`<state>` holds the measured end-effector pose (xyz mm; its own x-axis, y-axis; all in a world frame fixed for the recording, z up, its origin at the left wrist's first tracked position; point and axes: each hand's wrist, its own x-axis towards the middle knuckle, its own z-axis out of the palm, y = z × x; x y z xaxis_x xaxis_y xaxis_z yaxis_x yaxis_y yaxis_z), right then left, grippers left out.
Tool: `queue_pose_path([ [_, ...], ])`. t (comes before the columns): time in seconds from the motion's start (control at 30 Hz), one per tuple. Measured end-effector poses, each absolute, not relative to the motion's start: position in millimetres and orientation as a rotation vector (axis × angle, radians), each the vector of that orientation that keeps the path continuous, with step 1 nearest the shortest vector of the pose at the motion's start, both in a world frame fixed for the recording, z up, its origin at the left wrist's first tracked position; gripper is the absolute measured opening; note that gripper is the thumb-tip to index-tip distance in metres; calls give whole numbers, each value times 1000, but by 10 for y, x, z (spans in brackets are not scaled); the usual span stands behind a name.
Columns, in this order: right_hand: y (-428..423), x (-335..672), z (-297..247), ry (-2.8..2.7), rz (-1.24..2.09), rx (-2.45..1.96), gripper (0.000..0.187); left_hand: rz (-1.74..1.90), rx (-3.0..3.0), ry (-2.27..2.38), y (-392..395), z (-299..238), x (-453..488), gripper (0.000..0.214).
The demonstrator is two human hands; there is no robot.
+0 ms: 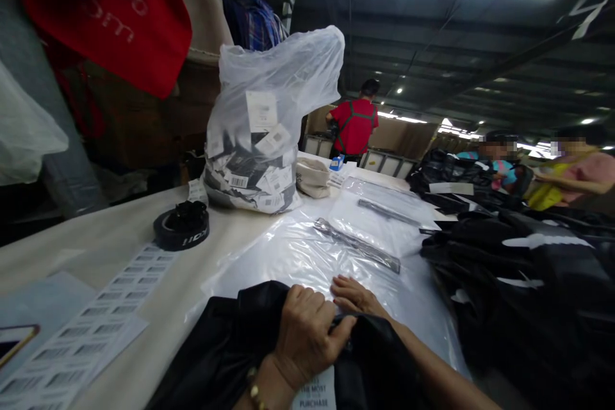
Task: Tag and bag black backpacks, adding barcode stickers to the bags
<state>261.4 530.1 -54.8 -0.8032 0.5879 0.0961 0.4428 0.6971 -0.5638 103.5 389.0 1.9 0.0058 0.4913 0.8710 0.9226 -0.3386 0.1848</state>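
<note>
A shiny black garment [216, 349] lies in front of me at the table's near edge, with a printed paper tag [314, 391] hanging on it. My left hand [307, 330] is closed on the garment near its top edge, thumb pointing right. Just beyond it, my right hand [358, 298] has its fingers stretched out, resting at the garment's edge and over the clear plastic bags [269, 256]. Its lower side is hidden. A dark strip in clear wrapping [358, 245] lies on the bags ahead of my hands.
Sheets of barcode stickers [103, 314] and a phone [16, 343] lie left, near a black tape roll [181, 230]. A clear bag of tags [254, 173] stands behind. Black garments [519, 295] pile up right. Several people work farther back, one in a red shirt [355, 125].
</note>
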Motion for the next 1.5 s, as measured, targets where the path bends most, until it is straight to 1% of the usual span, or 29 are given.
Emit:
queue_pose_path([
  [0.1,5241,2636,-529,-2604,866,-786,55,-1307,-1856,-1437,3885,37,1042,34],
  [0.23,5193,2596,-578,-2498,994,-817,44,-1317,-1855,-1418,3887,53,1046,33],
  [0.37,5265,2543,-549,-2279,1131,-941,45,-1304,-1852,-1453,3904,28,1025,35],
  [0.43,5345,2544,-449,-2161,1180,-1011,40,-1294,-1866,-1466,3916,-2,1014,36],
  [0.57,5503,2546,-125,-1950,1161,-1064,33,-1233,-1938,-1501,3952,-69,1006,34],
  [0.67,5508,2460,89,-1877,1124,-1038,34,-1081,-2060,-1665,3990,-100,1006,31],
  [0.8,5298,2301,231,-1885,1079,-997,37,-912,-2167,-1859,4055,-140,984,19],
  [0.87,5156,2274,281,-1900,1054,-989,41,-892,-2166,-1908,4092,-177,968,23],
  [0.97,4979,2305,368,-1945,1014,-1006,44,-880,-2117,-2009,4149,-239,959,39],
  [1.07,4862,2342,426,-2011,898,-1041,43,-986,-1944,-2186,4204,-287,970,61],
  [1.13,4803,2341,413,-2087,775,-1047,37,-1203,-1780,-2251,4240,-315,973,70],
  [1.23,4744,2310,295,-2217,519,-1015,20,-1561,-1558,-2112,4286,-348,938,73],
  [1.3,4730,2298,173,-2235,310,-1006,12,-1674,-1430,-1971,4299,-343,870,73],
  [1.37,4732,2317,51,-2220,116,-1000,22,-1685,-1302,-1954,4283,-297,767,73],
  [1.43,4730,2372,-43,-2218,-49,-977,33,-1661,-1150,-2143,4236,-213,636,76],
  [1.5,4705,2451,-99,-2231,-184,-946,35,-1627,-984,-2389,4167,-115,498,82],
])
